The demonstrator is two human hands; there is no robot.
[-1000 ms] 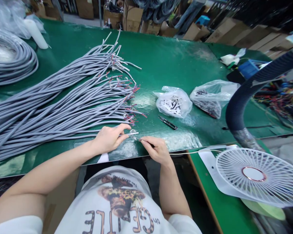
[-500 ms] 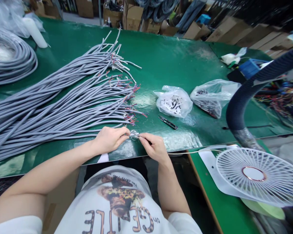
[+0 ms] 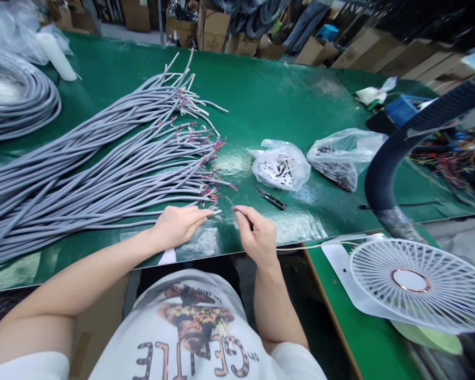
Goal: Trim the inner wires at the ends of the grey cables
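My left hand (image 3: 184, 224) is closed in a pinch on the end of a grey cable; a short white tip (image 3: 217, 212) sticks out past the fingertips. My right hand (image 3: 258, 232), just to the right, is closed round a thin dark pointed tool (image 3: 230, 202). Its point is aimed up and left, a small gap away from the white tip; the fingers hide most of it, so its exact kind cannot be made out. Many grey cables (image 3: 103, 158) lie beside and beyond my left hand, their stripped ends showing red, blue and white wires (image 3: 211, 192).
Black thread snips (image 3: 271, 199) lie beyond my right hand, near a clear bag of small white and black pieces (image 3: 283, 166). Another bag (image 3: 342, 158) sits further right. A dark flexible hose (image 3: 383, 179) arches over a white fan (image 3: 415, 282). Coiled cable (image 3: 43, 100) is far left.
My right hand has drawn back to the right with the pointed tool, away from my left fingertips. The loose whitish strands between the hands no longer show; the white tip now does.
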